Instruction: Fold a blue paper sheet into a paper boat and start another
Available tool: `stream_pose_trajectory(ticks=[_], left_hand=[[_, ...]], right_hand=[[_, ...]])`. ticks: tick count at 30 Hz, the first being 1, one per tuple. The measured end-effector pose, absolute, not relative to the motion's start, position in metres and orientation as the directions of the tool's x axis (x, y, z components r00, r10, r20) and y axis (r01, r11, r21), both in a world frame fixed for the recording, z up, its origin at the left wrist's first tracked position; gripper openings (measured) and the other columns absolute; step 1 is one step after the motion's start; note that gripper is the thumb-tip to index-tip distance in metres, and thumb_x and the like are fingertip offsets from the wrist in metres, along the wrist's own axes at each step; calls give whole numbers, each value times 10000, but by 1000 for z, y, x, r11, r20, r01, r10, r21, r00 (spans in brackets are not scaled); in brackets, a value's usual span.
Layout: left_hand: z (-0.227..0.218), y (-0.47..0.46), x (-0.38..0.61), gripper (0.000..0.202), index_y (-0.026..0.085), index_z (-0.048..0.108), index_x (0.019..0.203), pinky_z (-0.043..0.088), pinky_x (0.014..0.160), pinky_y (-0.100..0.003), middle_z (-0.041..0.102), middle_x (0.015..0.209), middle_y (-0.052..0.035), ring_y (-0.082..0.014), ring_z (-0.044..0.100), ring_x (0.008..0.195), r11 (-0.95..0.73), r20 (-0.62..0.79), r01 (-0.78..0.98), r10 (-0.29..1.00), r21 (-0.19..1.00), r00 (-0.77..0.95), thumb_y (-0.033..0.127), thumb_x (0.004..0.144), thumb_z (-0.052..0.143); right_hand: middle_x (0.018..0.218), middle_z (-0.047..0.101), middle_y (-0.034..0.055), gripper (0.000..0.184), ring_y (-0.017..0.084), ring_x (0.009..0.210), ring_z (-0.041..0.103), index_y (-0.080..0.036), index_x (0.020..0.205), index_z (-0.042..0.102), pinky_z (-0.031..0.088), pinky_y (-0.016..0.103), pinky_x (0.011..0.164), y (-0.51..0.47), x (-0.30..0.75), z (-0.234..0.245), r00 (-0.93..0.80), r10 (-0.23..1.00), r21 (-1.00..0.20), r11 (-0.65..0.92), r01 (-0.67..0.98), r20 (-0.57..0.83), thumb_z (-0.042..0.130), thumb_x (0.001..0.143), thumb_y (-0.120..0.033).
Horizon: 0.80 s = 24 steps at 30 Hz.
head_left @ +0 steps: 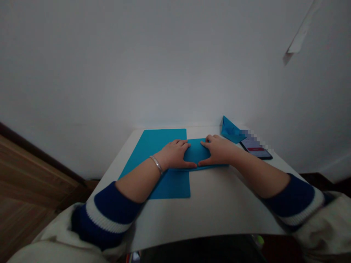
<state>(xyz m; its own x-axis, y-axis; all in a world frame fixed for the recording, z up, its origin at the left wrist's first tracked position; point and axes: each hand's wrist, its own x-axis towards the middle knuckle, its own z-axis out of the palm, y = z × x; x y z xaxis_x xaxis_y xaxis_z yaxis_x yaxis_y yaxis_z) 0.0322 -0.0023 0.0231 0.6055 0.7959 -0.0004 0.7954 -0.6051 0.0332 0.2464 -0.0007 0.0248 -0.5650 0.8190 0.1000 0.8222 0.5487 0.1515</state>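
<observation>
A folded piece of blue paper lies on the white table, partly over a larger flat blue sheet. My left hand rests on the left part of the folded piece, thumb stretched along its near edge and fingers towards the far edge. On the right part lies my right hand, its thumb also at the near edge, almost tip to tip with the left thumb. Both hands are open and press down on the paper. Their palms hide the ends of the folded piece.
A folded blue paper shape stands at the table's back right, against a phone with its screen lit. Behind the white table rises a pale wall. Wooden furniture is at the left.
</observation>
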Motion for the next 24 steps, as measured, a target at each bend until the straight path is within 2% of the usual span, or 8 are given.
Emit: stream_pose_trajectory(ticks=[4,13,24], left_hand=[[23,-2,33,954,116,461,1361,314,1060,-468,423,1437,-188,-375,381,1303,-595,20,804,804,11,595,777,678,541],[22,-2,34,1034,157,453,1363,295,1044,-530,409,1449,-176,-396,363,1308,-579,16,815,815,3,579,843,594,536],[25,-4,29,1139,127,320,1456,176,1129,-508,292,1523,-155,-374,248,1385,-568,-84,822,818,44,569,843,593,524]], right_hand=[[1157,583,249,1017,393,1049,543,-114,1207,626,465,475,856,-4,243,28,-545,832,149,528,836,104,426,599,-904],[1208,563,243,1040,397,1091,522,-134,1248,599,456,468,879,-6,243,29,-546,832,129,534,836,98,503,547,-895],[1281,526,251,1106,404,1139,503,-72,1321,528,447,471,909,-3,250,26,-575,817,120,567,815,37,549,543,-858]])
